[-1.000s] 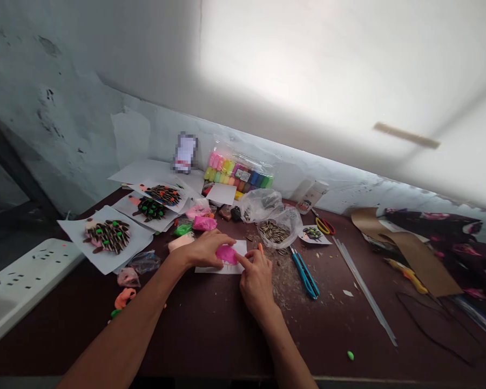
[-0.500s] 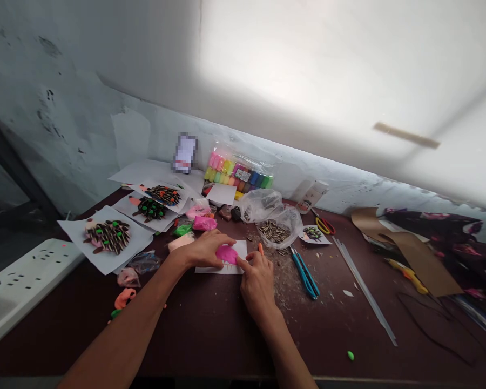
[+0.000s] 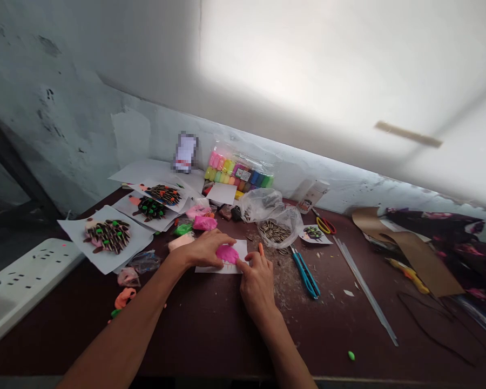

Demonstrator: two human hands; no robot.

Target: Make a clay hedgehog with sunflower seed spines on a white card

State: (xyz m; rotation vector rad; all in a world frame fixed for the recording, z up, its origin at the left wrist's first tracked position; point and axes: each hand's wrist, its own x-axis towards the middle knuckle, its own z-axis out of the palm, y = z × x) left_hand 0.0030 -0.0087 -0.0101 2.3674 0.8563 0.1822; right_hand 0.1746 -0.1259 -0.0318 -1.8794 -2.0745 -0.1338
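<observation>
A flat patch of bright pink clay lies on a small white sheet of paper, with faint orange lines drawn below the patch. My left hand rests over the paper's left side. Its fingers are stretched out along the clay's far edge and its thumb lies at the near edge. From the right, my right hand touches the clay's right edge with an extended finger. Its other fingers are curled round a thin orange stick, of which only the upper end shows; whether it is a pen or a tool is unclear.
Seed-covered hedgehog pictures lie on papers at left, near a white power strip. Beyond my hands are clay packs and a plastic bag of striped seeds. A teal utility knife, scissors and clear glue sticks lie rightward.
My right fingertip has shifted very slightly at the clay's right edge, where the outline looks a little more uneven. My left hand stays in place.
</observation>
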